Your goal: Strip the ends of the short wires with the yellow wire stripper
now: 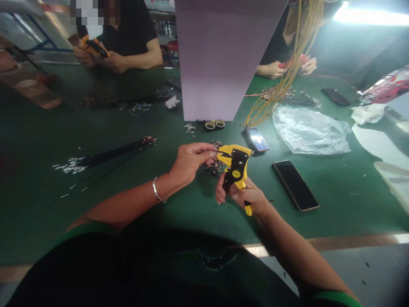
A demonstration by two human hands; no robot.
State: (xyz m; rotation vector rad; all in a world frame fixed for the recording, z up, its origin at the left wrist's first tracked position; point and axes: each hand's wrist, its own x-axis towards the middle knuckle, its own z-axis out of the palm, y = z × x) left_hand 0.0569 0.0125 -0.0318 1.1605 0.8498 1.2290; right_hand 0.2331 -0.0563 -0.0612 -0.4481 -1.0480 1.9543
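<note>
A yellow and black wire stripper (237, 167) is upright in my right hand (247, 195), its jaws turned to the left. My left hand (191, 161), with a silver bracelet on the wrist, is pinched right at those jaws. What its fingertips hold is too small to make out. Below and behind the fingers lies a pile of small dark wire pieces (214, 167) on the green table (179, 217). To the left rests a long bundle of black wires (111, 155) with bare metal ends.
Behind my hands stand a pale panel (211, 64) and two tape rolls (215, 125). On the right lie a keypad phone (257, 139), a dark smartphone (295, 185) and a plastic bag (311, 130). Yellow wires (287, 81) hang nearby. Two people work across the table.
</note>
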